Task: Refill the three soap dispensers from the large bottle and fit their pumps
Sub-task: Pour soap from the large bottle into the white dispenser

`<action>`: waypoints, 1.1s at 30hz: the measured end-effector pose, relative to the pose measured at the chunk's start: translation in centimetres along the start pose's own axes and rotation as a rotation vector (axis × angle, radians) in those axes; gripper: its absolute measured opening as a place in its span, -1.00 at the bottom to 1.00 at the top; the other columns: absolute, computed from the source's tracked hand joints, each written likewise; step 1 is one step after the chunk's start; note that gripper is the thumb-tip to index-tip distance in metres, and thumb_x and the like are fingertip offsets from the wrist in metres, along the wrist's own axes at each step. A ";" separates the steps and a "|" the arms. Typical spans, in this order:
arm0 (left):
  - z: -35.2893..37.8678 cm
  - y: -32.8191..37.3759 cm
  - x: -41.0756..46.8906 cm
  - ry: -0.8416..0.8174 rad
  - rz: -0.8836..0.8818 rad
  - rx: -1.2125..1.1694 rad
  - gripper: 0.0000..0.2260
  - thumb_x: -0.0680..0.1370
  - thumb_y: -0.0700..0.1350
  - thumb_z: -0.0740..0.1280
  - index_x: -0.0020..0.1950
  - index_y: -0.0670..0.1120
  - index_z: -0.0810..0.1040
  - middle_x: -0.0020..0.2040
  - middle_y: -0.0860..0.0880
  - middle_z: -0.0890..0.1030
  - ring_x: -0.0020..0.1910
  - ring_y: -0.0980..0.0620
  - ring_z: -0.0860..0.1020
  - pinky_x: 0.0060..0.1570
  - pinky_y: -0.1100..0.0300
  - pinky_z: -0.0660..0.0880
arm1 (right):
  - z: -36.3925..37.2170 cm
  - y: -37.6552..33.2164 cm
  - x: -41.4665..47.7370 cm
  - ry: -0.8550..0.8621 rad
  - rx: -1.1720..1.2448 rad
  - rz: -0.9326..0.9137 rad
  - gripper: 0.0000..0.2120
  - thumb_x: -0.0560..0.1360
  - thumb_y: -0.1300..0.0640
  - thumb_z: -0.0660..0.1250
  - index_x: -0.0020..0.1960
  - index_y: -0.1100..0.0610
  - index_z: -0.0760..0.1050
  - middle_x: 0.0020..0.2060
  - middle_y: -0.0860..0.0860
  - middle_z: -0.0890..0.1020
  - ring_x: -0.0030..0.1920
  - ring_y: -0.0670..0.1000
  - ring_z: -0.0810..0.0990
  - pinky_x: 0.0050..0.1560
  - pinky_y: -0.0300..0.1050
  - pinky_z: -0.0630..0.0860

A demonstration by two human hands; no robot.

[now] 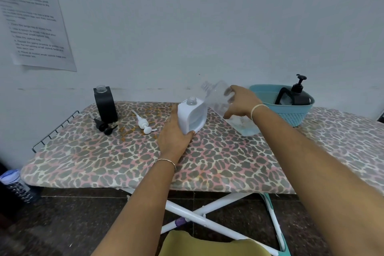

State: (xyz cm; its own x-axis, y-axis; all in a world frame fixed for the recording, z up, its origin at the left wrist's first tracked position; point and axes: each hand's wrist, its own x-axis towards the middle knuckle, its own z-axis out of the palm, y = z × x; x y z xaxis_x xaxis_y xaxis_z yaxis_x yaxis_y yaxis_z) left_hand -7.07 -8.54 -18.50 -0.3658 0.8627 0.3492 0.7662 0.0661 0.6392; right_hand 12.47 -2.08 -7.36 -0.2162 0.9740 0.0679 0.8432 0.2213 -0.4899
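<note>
A white square dispenser (194, 114) with an open neck stands mid-board, and my left hand (173, 133) grips its lower left side. My right hand (239, 101) holds the large clear bottle (218, 97) tilted, its open mouth up and to the left above the white dispenser; a little bluish liquid sits in its lower end. A black square dispenser (105, 103) with an open neck stands at the back left. A black pump (105, 127) and a white pump (143, 123) lie loose on the board. A third black dispenser (298, 94) with its pump fitted stands in the teal basket (291, 113).
The leopard-print ironing board (145, 164) stands against a pale wall, with a wire rack (55, 129) at its left end. A printed sheet (35, 21) hangs on the wall. A water bottle (17, 186) stands on the floor at left; a yellow cloth (207, 245) lies below.
</note>
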 end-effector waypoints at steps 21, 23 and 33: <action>-1.5 -1.8 3.4 -0.356 0.090 -0.323 -0.09 0.37 -0.23 0.53 0.53 0.12 0.05 0.22 0.09 0.46 0.19 0.02 0.48 0.15 0.06 0.48 | 7.0 3.1 2.1 0.426 0.949 0.069 -0.31 0.18 0.26 0.63 0.16 -0.07 0.38 0.14 -0.03 0.56 0.19 0.02 0.53 0.22 0.04 0.53; -1.6 -2.0 3.7 -0.385 0.097 -0.339 -0.11 0.38 -0.24 0.53 0.53 0.11 0.07 0.25 0.08 0.45 0.25 -0.01 0.47 0.21 -0.02 0.47 | 7.3 3.1 2.3 0.442 0.947 0.068 -0.30 0.17 0.24 0.64 0.16 -0.09 0.38 0.13 -0.04 0.57 0.18 0.02 0.55 0.20 0.04 0.54; -1.3 -2.3 4.3 -0.414 0.020 -0.403 -0.12 0.38 -0.25 0.53 0.53 0.14 0.10 0.34 -0.04 0.46 0.30 -0.07 0.46 0.26 -0.12 0.45 | 8.1 3.8 2.5 0.438 0.934 0.115 -0.29 0.15 0.16 0.64 0.18 -0.02 0.34 0.11 -0.01 0.54 0.11 0.02 0.56 0.21 0.06 0.52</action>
State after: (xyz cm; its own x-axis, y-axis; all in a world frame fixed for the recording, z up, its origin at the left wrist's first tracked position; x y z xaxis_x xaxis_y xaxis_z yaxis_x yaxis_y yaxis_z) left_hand -11.08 -5.63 -17.59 -0.0537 0.9916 0.1181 0.4798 -0.0781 0.8739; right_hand 11.18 0.86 -16.06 0.1964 0.9606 0.1966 0.0897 0.1821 -0.9792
